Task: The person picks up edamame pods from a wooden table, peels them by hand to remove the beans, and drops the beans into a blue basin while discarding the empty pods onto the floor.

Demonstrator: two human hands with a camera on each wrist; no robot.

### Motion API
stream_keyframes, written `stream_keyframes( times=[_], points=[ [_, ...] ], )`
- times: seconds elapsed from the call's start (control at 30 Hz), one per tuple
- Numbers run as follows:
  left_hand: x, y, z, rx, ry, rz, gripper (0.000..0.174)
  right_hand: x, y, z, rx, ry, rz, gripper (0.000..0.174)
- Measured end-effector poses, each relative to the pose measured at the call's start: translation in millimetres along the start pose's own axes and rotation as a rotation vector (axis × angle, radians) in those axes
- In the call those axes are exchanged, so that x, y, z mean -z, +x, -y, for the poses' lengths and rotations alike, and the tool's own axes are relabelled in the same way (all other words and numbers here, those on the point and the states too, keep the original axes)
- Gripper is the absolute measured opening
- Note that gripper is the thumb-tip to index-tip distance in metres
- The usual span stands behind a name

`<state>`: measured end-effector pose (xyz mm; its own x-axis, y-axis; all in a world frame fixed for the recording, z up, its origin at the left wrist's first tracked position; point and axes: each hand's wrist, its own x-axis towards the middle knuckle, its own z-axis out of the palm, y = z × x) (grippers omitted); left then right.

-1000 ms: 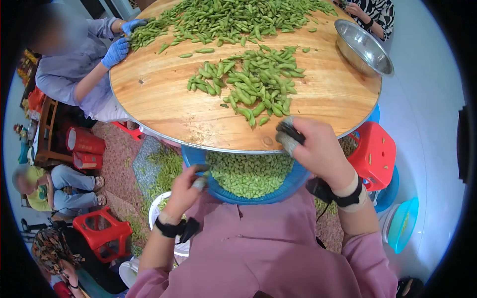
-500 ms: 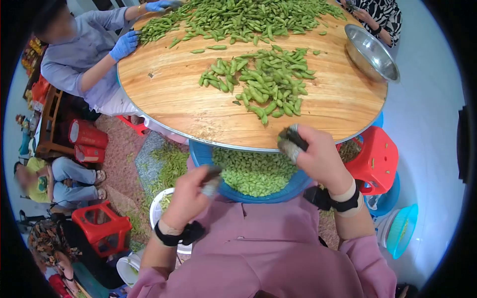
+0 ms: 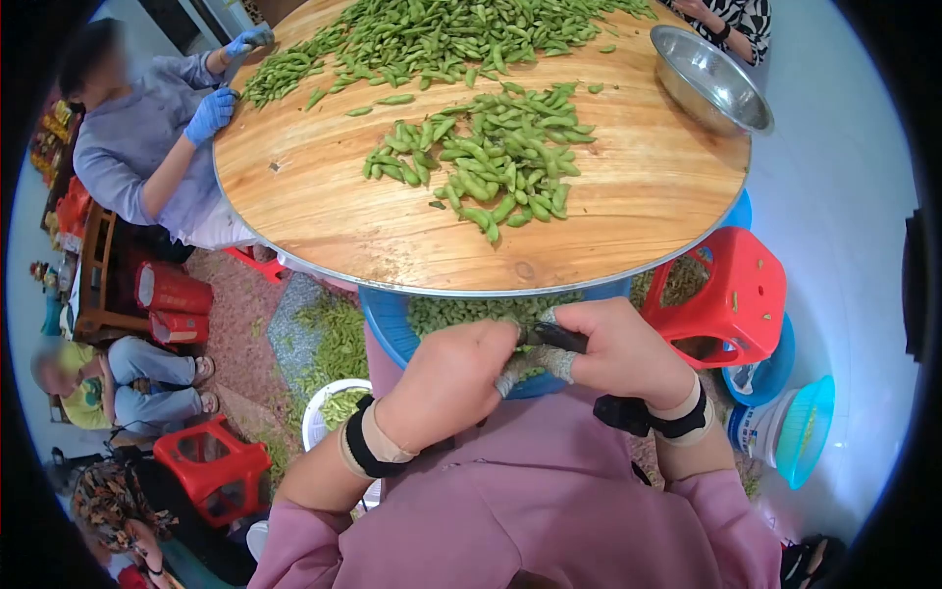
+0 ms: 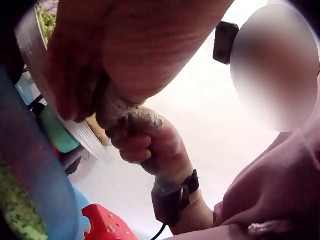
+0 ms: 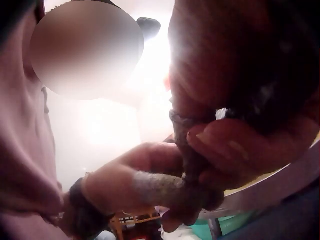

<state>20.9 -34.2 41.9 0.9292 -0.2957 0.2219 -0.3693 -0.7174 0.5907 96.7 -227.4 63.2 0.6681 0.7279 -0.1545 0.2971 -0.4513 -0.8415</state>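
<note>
Both hands meet above the blue basin (image 3: 390, 329), fingertips touching. Grey-green, worn coverings wrap the thumbs and some fingers. The left hand (image 3: 446, 378) and right hand (image 3: 628, 348) have curled fingers and pinch what looks like a green pod (image 3: 531, 337), mostly hidden between them. In the left wrist view the right hand (image 4: 162, 142) is seen below the left; in the right wrist view the left hand (image 5: 145, 170) meets the dark, near right hand (image 5: 245, 135). Shelled green beans (image 3: 442, 312) lie in the basin, partly covered by the hands. Loose pods (image 3: 500, 162) lie on the round wooden table (image 3: 324, 221).
A larger pod heap (image 3: 442, 39) and a metal bowl (image 3: 711, 83) are on the table. A blue-gloved person (image 3: 132, 147) sits at the left, another person (image 3: 731, 27) at the far right. Red stools (image 3: 756, 294) and a white basket (image 3: 314, 417) stand near the basin.
The left hand has moved right and up, and the right hand slightly down and left, so they now meet over the basin. The gloved person's hands have shifted at the table edge.
</note>
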Motion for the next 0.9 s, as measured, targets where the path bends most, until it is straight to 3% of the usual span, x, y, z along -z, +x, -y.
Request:
stream_keyframes(
  times=[0.07, 0.23, 0.3, 0.33, 0.4, 0.5, 0.73, 0.8, 0.9],
  points=[
    [3.2, -3.2, -4.2, 0.009, 0.037, 0.016, 0.017, -4.4, 5.2, -1.5, 0.026, -0.029, 0.04, 0.015],
    [1.9, -9.1, 4.4, 0.025, 0.126, 0.152, 0.015, -14.2, 9.7, -11.6, 0.056, 0.115, -0.094, 0.019],
    [0.7, -6.8, 6.4, 0.337, -0.471, 0.163, 0.015, -15.1, 7.4, -7.8, 0.028, 0.204, -0.148, 0.02],
    [0.3, -5.7, 7.1, 0.335, -0.47, 0.167, 0.015, -14.8, 5.8, -5.1, 0.002, 0.29, -0.198, 0.021],
    [-0.2, -4.9, 7.9, 0.552, -0.936, 0.097, 0.018, -11.7, 0.6, -2.3, -0.036, 0.303, -0.165, 0.022],
    [-4.7, -3.5, 7.7, 0.574, -1.027, 0.017, 0.019, -11.1, -3.7, 5.2, -0.114, 0.327, -0.058, 0.024],
    [-5.7, -5.6, 11.7, 0.441, -0.791, 0.003, 0.014, -15.2, -2.5, 12.7, -0.214, 0.403, 0.032, 0.026],
    [-3.4, -5.4, 11.1, 0.151, -0.261, -0.093, 0.012, -21.8, -1.7, 4.4, -0.178, 0.437, 0.008, 0.026],
    [-6.8, -6.7, 15.6, 0.123, -0.269, -0.104, 0.013, -25.0, -1.3, 0.4, -0.192, 0.591, 0.0, 0.026]
  ],
)
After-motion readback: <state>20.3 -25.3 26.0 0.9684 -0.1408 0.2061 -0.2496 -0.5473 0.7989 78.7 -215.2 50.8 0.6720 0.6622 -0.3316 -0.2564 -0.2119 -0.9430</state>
